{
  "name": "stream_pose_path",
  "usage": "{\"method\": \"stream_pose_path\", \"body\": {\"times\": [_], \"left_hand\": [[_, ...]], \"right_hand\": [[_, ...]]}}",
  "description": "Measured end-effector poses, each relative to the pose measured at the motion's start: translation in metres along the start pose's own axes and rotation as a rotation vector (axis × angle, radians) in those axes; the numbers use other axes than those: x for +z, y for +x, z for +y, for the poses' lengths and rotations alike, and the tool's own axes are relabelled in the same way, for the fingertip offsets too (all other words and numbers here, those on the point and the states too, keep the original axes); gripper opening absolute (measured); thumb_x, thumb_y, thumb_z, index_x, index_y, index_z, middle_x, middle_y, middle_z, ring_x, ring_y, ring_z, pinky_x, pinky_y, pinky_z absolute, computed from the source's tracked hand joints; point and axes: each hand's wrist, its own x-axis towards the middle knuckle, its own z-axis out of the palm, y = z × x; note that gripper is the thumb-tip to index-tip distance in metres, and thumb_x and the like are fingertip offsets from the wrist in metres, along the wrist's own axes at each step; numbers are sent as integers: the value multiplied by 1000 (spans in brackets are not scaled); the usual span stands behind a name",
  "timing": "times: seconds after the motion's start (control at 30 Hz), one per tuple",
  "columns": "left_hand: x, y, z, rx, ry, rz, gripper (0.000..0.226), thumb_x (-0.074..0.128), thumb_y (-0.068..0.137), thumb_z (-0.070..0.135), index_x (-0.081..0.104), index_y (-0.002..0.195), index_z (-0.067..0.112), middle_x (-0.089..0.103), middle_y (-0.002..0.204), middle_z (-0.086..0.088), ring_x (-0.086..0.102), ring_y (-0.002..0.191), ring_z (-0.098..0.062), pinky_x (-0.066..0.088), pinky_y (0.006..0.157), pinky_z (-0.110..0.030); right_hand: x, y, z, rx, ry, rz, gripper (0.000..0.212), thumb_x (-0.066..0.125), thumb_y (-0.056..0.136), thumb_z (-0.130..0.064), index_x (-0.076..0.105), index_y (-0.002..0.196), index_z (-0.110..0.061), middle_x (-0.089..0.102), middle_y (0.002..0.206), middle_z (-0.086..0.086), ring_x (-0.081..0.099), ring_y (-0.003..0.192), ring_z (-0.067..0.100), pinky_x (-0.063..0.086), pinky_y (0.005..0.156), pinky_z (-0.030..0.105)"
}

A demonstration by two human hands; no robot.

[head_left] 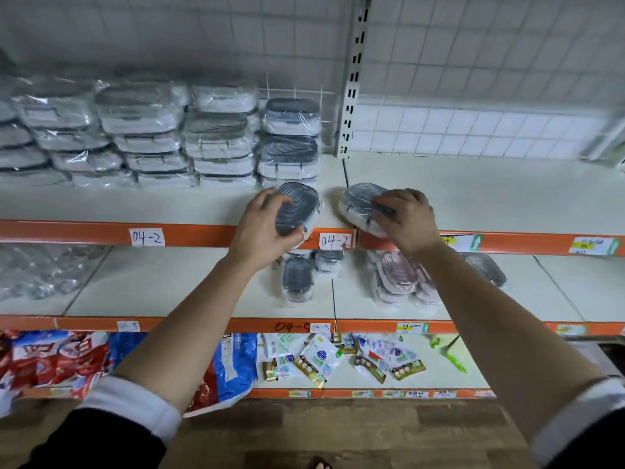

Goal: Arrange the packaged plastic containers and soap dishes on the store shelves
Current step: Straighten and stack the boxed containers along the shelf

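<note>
Fingers [269, 202] of the left hand [260, 228] curl over the far edge of the left grey soap dish [299, 206], with the thumb clamped under its near end. The wrapped pack is grasped and tilted above the front lip. Fingers [385, 206] of the right hand [409, 218] spread and bend over the top of the right grey soap dish [362, 201], gripping it from above. Whether that dish already rests on the board I cannot tell.

Under both sets of fingers runs the upper shelf [473, 198], bare to the right of them, which looks like the room meant for these two. Beyond and left of the fingers stand the wrapped stacks [152, 130], laid flat so that they pile steadily. The nearest stack [291, 140] is just beyond the left fingers, and the top-down grips seem chosen for setting each dish flat beside it.

Below the hands, on the lower shelf [169, 282], the pink soap dishes [397, 275] lean in a loose heap. A lone grey dish [297, 275] lies beside them, probably waiting its turn. Between the hands, on the shelf edge, sits a handwritten label [334, 241].
</note>
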Motion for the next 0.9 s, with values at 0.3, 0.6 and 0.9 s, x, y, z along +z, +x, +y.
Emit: {"method": "stream_pose_path", "body": {"times": [0.3, 0.6, 0.9], "left_hand": [[0, 32, -2, 96, 123, -73, 53, 44, 73, 31, 62, 122, 18, 60, 129, 2, 44, 125, -24, 32, 104, -42], [4, 36, -32, 155, 38, 109, 49, 56, 82, 45, 67, 111, 7, 57, 126, -12, 51, 121, -28, 41, 102, -34], [16, 37, -45, 230, 69, 172, 52, 56, 84, 42, 68, 116, 3, 63, 120, -14, 57, 116, -30, 46, 100, -39]], "right_hand": [[14, 29, 10, -19, 139, -47, 48, 51, 77, -23, 65, 118, -4, 62, 127, 13, 52, 124, 28, 21, 117, 43], [35, 53, 18, 90, 173, 118, 35, 71, 85, -33, 60, 112, -13, 55, 119, 9, 44, 117, 36, 28, 86, 30], [17, 109, -36, -149, 422, 336, 35, 67, 83, -34, 62, 105, -7, 54, 109, 8, 53, 106, 32, 42, 96, 50]]}}
